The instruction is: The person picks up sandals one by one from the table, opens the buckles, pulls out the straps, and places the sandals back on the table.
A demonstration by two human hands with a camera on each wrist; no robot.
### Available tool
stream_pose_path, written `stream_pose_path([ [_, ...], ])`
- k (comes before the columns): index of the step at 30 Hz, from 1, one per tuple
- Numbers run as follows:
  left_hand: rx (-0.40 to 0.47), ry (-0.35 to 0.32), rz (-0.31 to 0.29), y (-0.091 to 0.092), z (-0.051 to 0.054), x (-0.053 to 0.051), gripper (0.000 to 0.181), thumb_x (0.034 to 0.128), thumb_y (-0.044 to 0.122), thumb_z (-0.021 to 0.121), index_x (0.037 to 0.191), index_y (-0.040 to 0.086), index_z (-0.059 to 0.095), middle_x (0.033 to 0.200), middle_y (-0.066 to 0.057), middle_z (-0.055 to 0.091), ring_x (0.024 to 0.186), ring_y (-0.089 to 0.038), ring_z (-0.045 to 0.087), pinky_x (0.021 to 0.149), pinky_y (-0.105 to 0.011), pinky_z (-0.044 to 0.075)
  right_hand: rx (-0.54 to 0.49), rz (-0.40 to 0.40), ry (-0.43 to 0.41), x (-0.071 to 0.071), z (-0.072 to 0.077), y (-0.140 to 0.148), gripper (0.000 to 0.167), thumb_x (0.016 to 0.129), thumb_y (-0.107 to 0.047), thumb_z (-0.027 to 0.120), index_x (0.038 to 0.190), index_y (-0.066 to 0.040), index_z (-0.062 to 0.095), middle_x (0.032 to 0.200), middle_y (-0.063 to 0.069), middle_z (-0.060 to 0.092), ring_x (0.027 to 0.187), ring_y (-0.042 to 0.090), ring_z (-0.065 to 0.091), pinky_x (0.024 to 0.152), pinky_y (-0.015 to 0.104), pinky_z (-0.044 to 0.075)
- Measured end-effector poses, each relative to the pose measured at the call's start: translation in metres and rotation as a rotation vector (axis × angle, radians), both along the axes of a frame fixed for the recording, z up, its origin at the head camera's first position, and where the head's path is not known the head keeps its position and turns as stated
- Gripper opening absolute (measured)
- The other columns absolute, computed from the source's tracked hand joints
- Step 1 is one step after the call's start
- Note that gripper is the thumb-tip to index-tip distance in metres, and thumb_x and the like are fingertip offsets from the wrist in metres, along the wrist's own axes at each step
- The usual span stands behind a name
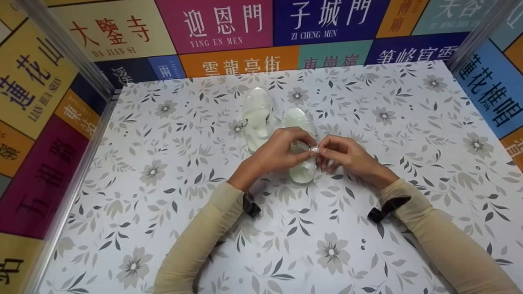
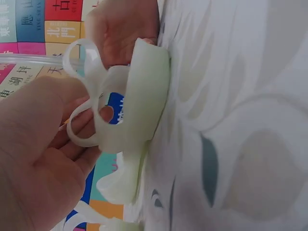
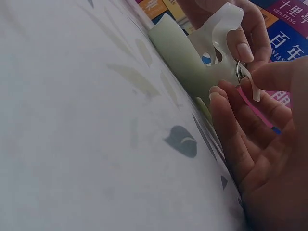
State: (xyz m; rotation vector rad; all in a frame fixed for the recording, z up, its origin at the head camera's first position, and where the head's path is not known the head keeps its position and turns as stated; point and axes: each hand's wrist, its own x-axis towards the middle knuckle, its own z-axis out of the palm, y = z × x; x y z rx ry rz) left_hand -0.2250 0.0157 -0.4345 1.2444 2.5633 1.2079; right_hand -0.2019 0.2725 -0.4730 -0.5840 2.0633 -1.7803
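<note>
A pale green, see-through sandal (image 1: 301, 174) stands on the table under both hands, toe toward the far side. My left hand (image 1: 274, 152) pinches its strap by a small metal buckle (image 3: 240, 71), thumb and forefinger close to it. From the other side my right hand (image 1: 351, 157) pinches the strap's free end (image 3: 255, 90) at the buckle. The looped straps (image 2: 96, 91) rise above the sole in the left wrist view. Whether the strap passes through the buckle, I cannot tell. The matching sandal (image 1: 256, 118) stands just left, partly behind my left hand.
The table (image 1: 229, 253) has a white cover printed with grey flowers and leaves. Colourful panels (image 1: 229, 24) with lettering stand along its back and both sides. Black wrist straps (image 1: 388, 209) sit over both beige sleeves (image 1: 204, 237).
</note>
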Motion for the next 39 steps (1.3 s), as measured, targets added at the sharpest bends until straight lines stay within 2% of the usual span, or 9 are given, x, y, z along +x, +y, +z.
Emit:
stream_pose_path([
  [3, -0.023, -0.024, 0.021, -0.005, 0.003, -0.001, 0.027, 0.0977, 0.028, 0.082, 0.119, 0.012, 0.079, 0.118, 0.001, 0.080, 0.112, -0.011, 0.075, 0.103, -0.022, 0.056, -0.011, -0.012, 0.010, 0.000, 0.000, 0.000, 0.025, 0.110, -0.019, 0.064, 0.115, 0.006, 0.064, 0.096, 0.017, 0.074, 0.075, 0.023, 0.073, 0.061, 0.037, 0.065],
  [7, -0.046, -0.054, 0.019, -0.009, 0.002, -0.002, 0.024, 0.0970, 0.028, 0.082, 0.118, 0.016, 0.079, 0.116, 0.006, 0.081, 0.111, -0.010, 0.076, 0.100, -0.026, 0.058, -0.019, -0.004, 0.008, 0.001, -0.001, 0.001, 0.025, 0.110, -0.018, 0.064, 0.115, 0.006, 0.064, 0.096, 0.017, 0.073, 0.074, 0.022, 0.072, 0.061, 0.036, 0.065],
  [18, -0.028, -0.127, -0.022, -0.012, 0.001, -0.006, 0.020, 0.0982, 0.017, 0.080, 0.118, 0.015, 0.080, 0.117, 0.003, 0.083, 0.113, -0.009, 0.077, 0.103, -0.026, 0.058, -0.038, 0.001, 0.009, 0.000, -0.002, 0.002, 0.024, 0.111, -0.015, 0.063, 0.117, 0.008, 0.063, 0.095, 0.014, 0.072, 0.073, 0.018, 0.071, 0.060, 0.031, 0.063],
  [25, 0.003, -0.192, -0.062, -0.016, -0.001, -0.009, 0.021, 0.1017, 0.021, 0.077, 0.122, 0.013, 0.080, 0.119, 0.002, 0.082, 0.117, -0.007, 0.075, 0.107, -0.028, 0.056, -0.030, -0.006, -0.004, 0.000, -0.002, 0.002, 0.024, 0.110, -0.017, 0.065, 0.117, 0.006, 0.064, 0.096, 0.014, 0.072, 0.074, 0.019, 0.071, 0.062, 0.031, 0.063],
  [32, 0.023, -0.170, -0.046, -0.011, 0.000, -0.006, 0.021, 0.1010, 0.019, 0.079, 0.120, 0.011, 0.080, 0.119, -0.001, 0.082, 0.116, -0.009, 0.076, 0.105, -0.023, 0.056, -0.020, -0.002, 0.018, 0.000, -0.003, 0.002, 0.023, 0.111, -0.016, 0.063, 0.117, 0.006, 0.066, 0.095, 0.013, 0.072, 0.074, 0.017, 0.071, 0.061, 0.031, 0.063],
  [39, 0.037, -0.146, -0.056, -0.010, -0.003, -0.006, 0.020, 0.1010, 0.015, 0.078, 0.120, 0.010, 0.081, 0.119, -0.002, 0.082, 0.117, -0.011, 0.076, 0.108, -0.024, 0.055, -0.011, 0.002, 0.025, 0.000, -0.004, 0.003, 0.021, 0.110, -0.015, 0.065, 0.115, 0.006, 0.066, 0.092, 0.012, 0.072, 0.074, 0.017, 0.070, 0.061, 0.030, 0.062],
])
